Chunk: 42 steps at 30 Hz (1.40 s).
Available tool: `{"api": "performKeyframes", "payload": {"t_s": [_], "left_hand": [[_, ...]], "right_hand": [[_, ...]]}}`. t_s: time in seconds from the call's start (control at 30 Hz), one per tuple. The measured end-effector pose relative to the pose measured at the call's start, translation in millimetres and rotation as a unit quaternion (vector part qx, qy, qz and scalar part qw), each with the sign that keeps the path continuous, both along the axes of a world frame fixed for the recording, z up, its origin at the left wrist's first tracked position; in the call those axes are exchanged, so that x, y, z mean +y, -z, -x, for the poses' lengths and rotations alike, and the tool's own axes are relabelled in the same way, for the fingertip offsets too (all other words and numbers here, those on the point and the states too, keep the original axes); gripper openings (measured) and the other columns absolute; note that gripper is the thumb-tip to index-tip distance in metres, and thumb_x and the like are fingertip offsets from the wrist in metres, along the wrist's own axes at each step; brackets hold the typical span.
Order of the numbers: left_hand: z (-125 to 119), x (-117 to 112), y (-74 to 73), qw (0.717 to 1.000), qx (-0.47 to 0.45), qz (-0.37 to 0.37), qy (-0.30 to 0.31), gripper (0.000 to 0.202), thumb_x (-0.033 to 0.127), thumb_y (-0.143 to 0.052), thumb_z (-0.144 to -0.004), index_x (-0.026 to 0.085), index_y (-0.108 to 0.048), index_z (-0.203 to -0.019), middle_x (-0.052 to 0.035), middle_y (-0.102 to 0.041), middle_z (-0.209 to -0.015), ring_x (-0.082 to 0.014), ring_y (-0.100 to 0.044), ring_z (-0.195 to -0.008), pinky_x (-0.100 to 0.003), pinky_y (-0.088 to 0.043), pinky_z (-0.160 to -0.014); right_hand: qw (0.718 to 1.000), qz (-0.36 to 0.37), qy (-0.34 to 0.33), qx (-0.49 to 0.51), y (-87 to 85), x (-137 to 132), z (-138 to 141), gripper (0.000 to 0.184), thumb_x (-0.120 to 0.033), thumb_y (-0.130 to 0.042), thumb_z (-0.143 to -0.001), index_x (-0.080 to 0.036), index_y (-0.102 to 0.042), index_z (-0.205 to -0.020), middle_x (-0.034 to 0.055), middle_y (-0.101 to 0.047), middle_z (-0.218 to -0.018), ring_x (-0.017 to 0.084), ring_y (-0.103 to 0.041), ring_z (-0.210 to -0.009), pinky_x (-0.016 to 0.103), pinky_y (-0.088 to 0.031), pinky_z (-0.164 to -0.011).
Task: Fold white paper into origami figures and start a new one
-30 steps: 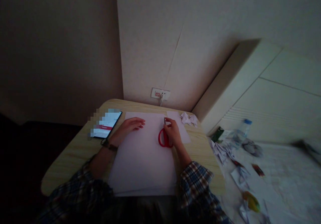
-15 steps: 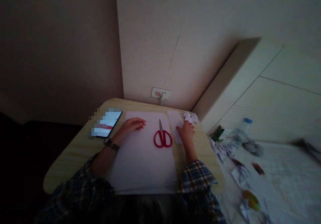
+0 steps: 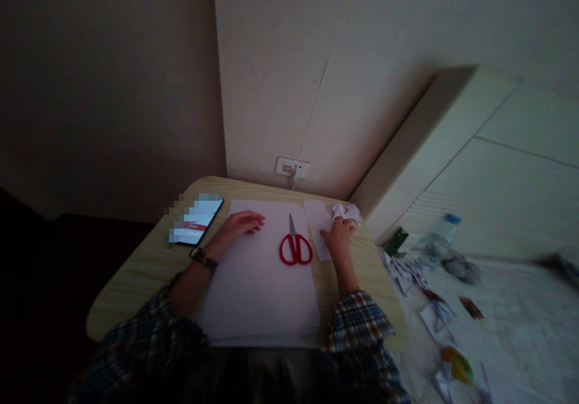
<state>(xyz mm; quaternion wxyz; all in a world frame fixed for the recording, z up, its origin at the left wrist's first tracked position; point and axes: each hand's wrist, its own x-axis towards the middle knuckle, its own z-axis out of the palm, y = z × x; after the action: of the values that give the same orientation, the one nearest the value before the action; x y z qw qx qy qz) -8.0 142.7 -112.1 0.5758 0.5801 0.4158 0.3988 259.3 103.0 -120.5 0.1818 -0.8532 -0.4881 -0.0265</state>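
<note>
My left hand (image 3: 242, 224) rests on the left side of a stack of white paper sheets (image 3: 260, 295), its fingers loosely bent and holding nothing. Scissors with red handles (image 3: 296, 250) lie on the sheets between my two hands, blades pointing away from me. My right hand (image 3: 339, 235) is at the table's right side with thumb and fingers apart. Its fingertips reach folded white paper pieces (image 3: 351, 212) at the far right corner; whether they touch is hard to tell. Under its thumb side lies a narrow white paper strip (image 3: 318, 216).
A lit phone (image 3: 196, 223) lies on the left of the wooden table (image 3: 122, 289). A wall socket (image 3: 293, 167) with a plug is behind it. On the bed at right are a plastic bottle (image 3: 441, 238), more folded papers (image 3: 402, 274) and a yellow-green object (image 3: 458, 365).
The view has shifted slightly. My right hand's fingers have spread a little beside the folded paper pieces. My left hand and the scissors stay in place.
</note>
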Motion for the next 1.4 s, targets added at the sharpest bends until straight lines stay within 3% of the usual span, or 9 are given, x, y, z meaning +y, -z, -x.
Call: {"api": "performKeyframes", "payload": {"t_s": [0.2,0.33,0.5,0.63,0.77,0.93,1.07,1.27,1.4], "left_hand": [[0,0,-1.4,1.000,0.003,-0.001,0.009,0.031,0.039,-0.067,-0.069,0.015,-0.070,-0.088,-0.0083,-0.069,-0.088,-0.0192,-0.062,-0.082,-0.029,-0.047,-0.071],[0,1,-1.7,1.000,0.007,0.003,0.011,0.032,0.040,-0.068,-0.068,0.015,-0.069,-0.087,-0.0075,-0.069,-0.088,-0.0192,-0.061,-0.082,-0.029,-0.046,-0.071],[-1,0,-4.7,1.000,-0.011,0.006,0.019,0.034,0.042,-0.068,-0.068,0.016,-0.069,-0.089,-0.0077,-0.068,-0.089,-0.0197,-0.061,-0.083,-0.031,-0.045,-0.074],[-5,-3,-9.7,0.998,-0.043,0.021,0.037,0.037,0.044,-0.069,-0.069,0.016,-0.068,-0.093,-0.0089,-0.069,-0.093,-0.0200,-0.063,-0.083,-0.031,-0.046,-0.073],[-9,-8,-14.7,0.992,-0.091,0.057,0.070,0.044,0.043,-0.070,-0.071,0.016,-0.064,-0.105,-0.0127,-0.066,-0.111,-0.0236,-0.064,-0.093,-0.034,-0.047,-0.079],[-15,-14,-15.2,0.983,-0.146,0.063,0.093,0.053,0.040,-0.072,-0.069,0.018,-0.059,-0.115,-0.0133,-0.059,-0.126,-0.0290,-0.058,-0.108,-0.037,-0.048,-0.084],[-15,-14,-12.2,0.988,-0.141,0.048,0.027,0.059,0.030,-0.077,-0.062,0.018,-0.057,-0.116,-0.0100,-0.065,-0.115,-0.0258,-0.061,-0.103,-0.031,-0.048,-0.079],[-8,-7,-11.6,0.983,-0.160,0.060,-0.071,0.049,0.029,-0.076,-0.057,0.014,-0.064,-0.102,-0.0064,-0.071,-0.095,-0.0220,-0.064,-0.085,-0.027,-0.047,-0.066],[-6,-4,-6.4,0.982,-0.147,0.079,-0.094,0.038,0.028,-0.074,-0.054,0.014,-0.067,-0.089,-0.0047,-0.071,-0.085,-0.0202,-0.064,-0.078,-0.026,-0.045,-0.062]], "right_hand": [[0.999,0.008,-0.042,0.023,-1.4,5,-3,0.048,-0.009,-0.065,-0.064,-0.006,-0.052,-0.110,0.0233,-0.054,-0.115,0.035,-0.046,-0.117,0.046,-0.033,-0.099],[0.981,-0.103,-0.078,0.143,-1.2,10,-7,0.054,-0.007,-0.062,-0.058,-0.015,-0.052,-0.111,0.0165,-0.048,-0.124,0.028,-0.051,-0.113,0.041,-0.042,-0.092],[0.879,-0.222,-0.165,0.388,-3.7,13,-7,0.050,-0.020,-0.062,-0.059,-0.023,-0.053,-0.108,0.0082,-0.054,-0.118,0.022,-0.058,-0.089,0.033,-0.050,-0.067],[0.809,-0.260,-0.200,0.488,-11.6,11,2,0.048,-0.026,-0.066,-0.058,-0.022,-0.053,-0.104,0.0045,-0.063,-0.101,0.020,-0.059,-0.083,0.030,-0.048,-0.065],[0.744,-0.248,-0.240,0.572,-19.3,5,22,0.053,-0.025,-0.067,-0.064,-0.025,-0.048,-0.113,0.0003,-0.065,-0.093,0.017,-0.062,-0.075,0.027,-0.048,-0.062],[0.708,-0.196,-0.295,0.611,-13.4,1,57,0.062,-0.025,-0.072,-0.063,-0.026,-0.044,-0.118,0.0023,-0.066,-0.103,0.019,-0.064,-0.087,0.031,-0.053,-0.072],[0.733,-0.134,-0.361,0.560,-5.0,2,69,0.052,-0.029,-0.071,-0.066,-0.023,-0.049,-0.114,0.0046,-0.064,-0.112,0.020,-0.061,-0.097,0.034,-0.052,-0.081],[0.884,-0.088,-0.386,0.248,-1.8,2,59,0.022,-0.030,-0.047,-0.088,-0.019,-0.065,-0.093,0.0076,-0.065,-0.096,0.020,-0.058,-0.093,0.038,-0.044,-0.089],[0.923,-0.015,-0.369,0.106,-0.8,-3,60,0.032,-0.028,-0.060,-0.079,-0.019,-0.062,-0.109,0.0129,-0.053,-0.123,0.028,-0.044,-0.117,0.047,-0.036,-0.097]]}}
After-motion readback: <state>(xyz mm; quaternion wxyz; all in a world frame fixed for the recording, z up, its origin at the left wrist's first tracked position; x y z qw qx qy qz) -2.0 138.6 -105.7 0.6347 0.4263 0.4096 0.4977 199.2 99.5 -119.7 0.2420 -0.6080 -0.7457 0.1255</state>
